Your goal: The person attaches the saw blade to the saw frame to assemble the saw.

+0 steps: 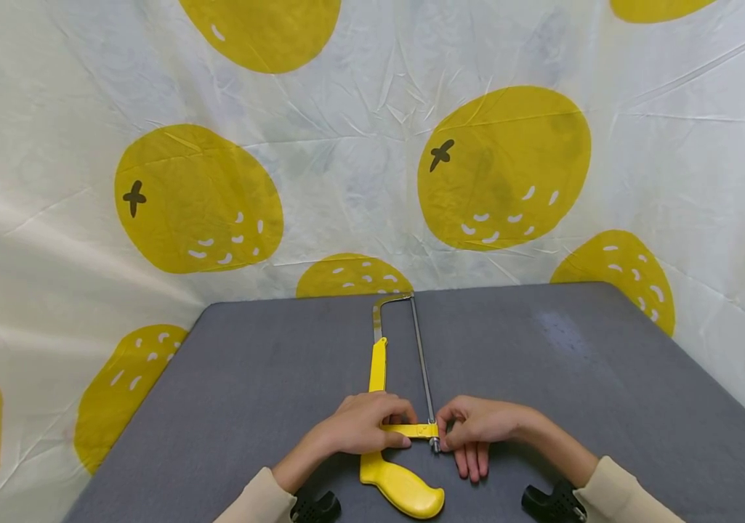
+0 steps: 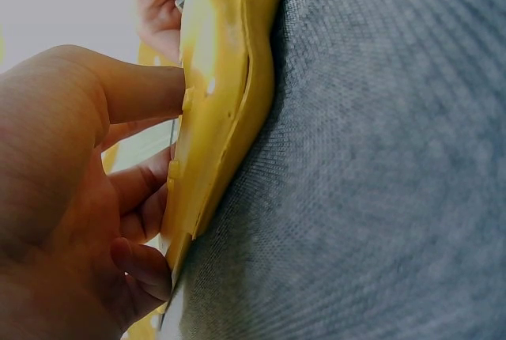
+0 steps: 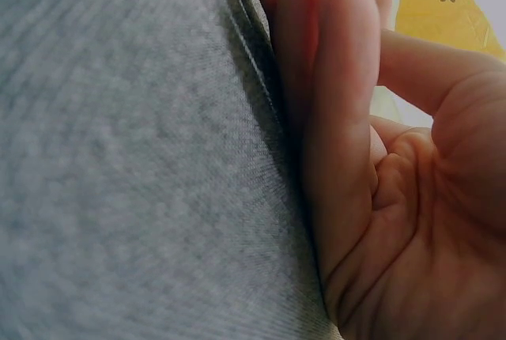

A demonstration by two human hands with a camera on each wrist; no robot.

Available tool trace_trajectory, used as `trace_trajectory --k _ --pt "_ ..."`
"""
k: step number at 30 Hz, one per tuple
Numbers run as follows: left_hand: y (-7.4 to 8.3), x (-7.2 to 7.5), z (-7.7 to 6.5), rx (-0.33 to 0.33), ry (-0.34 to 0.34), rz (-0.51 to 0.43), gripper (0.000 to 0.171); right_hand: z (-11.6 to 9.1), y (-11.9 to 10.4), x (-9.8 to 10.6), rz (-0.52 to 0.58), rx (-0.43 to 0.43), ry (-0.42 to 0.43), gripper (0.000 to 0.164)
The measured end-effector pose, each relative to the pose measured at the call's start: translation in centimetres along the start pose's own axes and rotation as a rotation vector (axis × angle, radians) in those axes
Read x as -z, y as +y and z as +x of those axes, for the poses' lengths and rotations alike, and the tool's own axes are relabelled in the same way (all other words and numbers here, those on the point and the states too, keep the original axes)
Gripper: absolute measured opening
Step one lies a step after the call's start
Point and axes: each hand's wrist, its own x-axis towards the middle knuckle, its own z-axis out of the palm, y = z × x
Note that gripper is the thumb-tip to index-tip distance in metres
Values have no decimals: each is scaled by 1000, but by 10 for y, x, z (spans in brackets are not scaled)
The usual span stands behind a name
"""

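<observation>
A hacksaw (image 1: 409,491) with a yellow handle and frame lies flat, its grip toward me and its thin blade (image 1: 421,349) on the right side, running away from me. My left hand (image 1: 369,425) holds the short yellow crossbar (image 1: 419,431) between thumb and fingers. The yellow frame (image 2: 213,95) fills the middle of the left wrist view, beside the left thumb. At the crossbar's right end, my right hand (image 1: 477,427) pinches with thumb and index finger, right by the metal wing nut (image 1: 435,444). Its other fingers (image 3: 344,95) stretch along the tabletop; the pinch itself is hidden in the right wrist view.
Beneath the saw is a grey cloth-covered table (image 1: 267,363), its far edge just beyond the saw's tip. A white sheet (image 1: 352,196) printed with yellow fruit hangs behind and at both sides. Black wrist-worn devices (image 1: 552,503) sit at both cuffs.
</observation>
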Motion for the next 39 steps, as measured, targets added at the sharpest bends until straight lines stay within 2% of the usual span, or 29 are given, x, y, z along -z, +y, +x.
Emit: trace_trajectory --k 12,28,35,39 --pt "0 -1 1 -6 5 9 17 -1 -1 0 3 4 -2 10" --pt "0 -2 -2 20 -7 2 18 -2 -1 -5 -37 17 1 13" --pt "-1 -2 -1 20 -6 7 17 -2 -4 -5 -29 -10 15 23" --pt "-1 -2 0 19 -7 6 17 -3 -5 -4 -26 -9 16 23"
